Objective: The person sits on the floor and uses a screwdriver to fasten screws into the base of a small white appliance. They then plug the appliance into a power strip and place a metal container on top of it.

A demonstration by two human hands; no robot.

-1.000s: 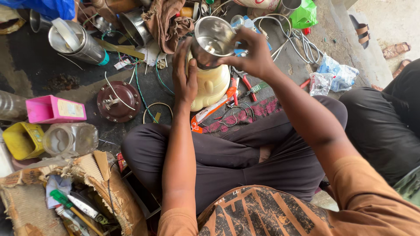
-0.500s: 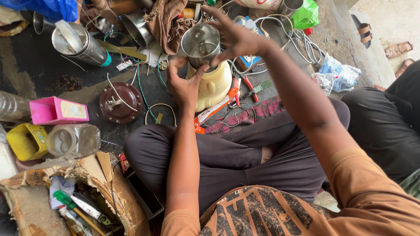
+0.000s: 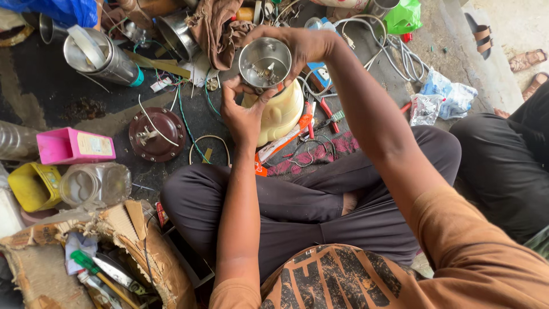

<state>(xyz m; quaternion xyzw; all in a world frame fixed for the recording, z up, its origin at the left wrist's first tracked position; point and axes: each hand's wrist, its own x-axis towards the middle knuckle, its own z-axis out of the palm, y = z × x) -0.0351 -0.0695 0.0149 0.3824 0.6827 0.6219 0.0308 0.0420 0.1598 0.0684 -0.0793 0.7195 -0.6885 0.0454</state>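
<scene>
Pink plastic marked the nearest package: a small rectangular box (image 3: pixel 74 146) with a pale label on its upper face lay on the dark floor at the left, just above a yellow container (image 3: pixel 31 186) and a clear jar (image 3: pixel 96 183) tipped on its side. A torn cardboard box (image 3: pixel 103 252) sat at the lower left with tools and scraps inside it. To the right, beyond the person's knee, a crumpled clear and blue plastic bag (image 3: pixel 440 100) lay near a green bag (image 3: pixel 405 17) at the top edge.

The steel jar (image 3: pixel 265 62), a round mixer cup with its blade visible at the bottom, stood open-mouthed on a cream-coloured mixer base (image 3: pixel 281 111) in front of the crossed legs. The right hand (image 3: pixel 297 48) curled over the far rim, fingers wrapped narrowly about the cup's side and gripping it. The left hand (image 3: pixel 245 111) came from below, its thumb and fingertips pressed against the near rim and wall of the cup, the palm lying against the cream base; the fingers were bent close, not spread.

A round brown motor plate (image 3: pixel 155 133) with wires lay apart to the left of the base. Red-handled pliers (image 3: pixel 320 109) and an orange-handled tool (image 3: pixel 283 143) lay just beside the base on its right. A larger steel vessel (image 3: pixel 103 54) rested on its side at the upper left.
</scene>
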